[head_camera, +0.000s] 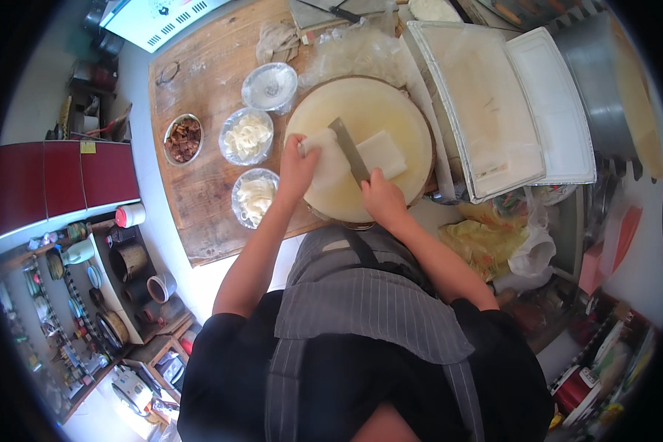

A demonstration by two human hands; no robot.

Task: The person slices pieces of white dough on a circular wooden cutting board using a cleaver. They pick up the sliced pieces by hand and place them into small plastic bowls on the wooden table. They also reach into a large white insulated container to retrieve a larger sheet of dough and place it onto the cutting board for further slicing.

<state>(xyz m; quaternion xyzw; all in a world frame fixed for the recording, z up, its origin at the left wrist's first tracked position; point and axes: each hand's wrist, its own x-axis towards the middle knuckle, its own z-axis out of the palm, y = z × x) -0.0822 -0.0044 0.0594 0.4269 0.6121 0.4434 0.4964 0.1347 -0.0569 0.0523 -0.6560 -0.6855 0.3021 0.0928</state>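
A round cutting board (359,99) lies before me on the wooden table. With my right hand (384,199) I grip the handle of a cleaver (349,149), its blade pointing up and left over the board. A folded white sheet, perhaps dough (384,154), lies right of the blade. My left hand (300,166) pinches the upper left edge of another thin white sheet (331,163), left of the blade. Left of the board stand a plastic-lined bowl of white strips, likely noodles (248,136), a similar bowl (256,196) nearer me, and a plastic-covered bowl (271,85) behind.
A bowl of brown chopped food (184,139) stands on the wooden table (199,221) at the left. White rectangular trays (483,110) border the board's right side. Crumpled clear plastic (359,52), a cloth (277,43) and a black-handled knife (345,14) lie behind it.
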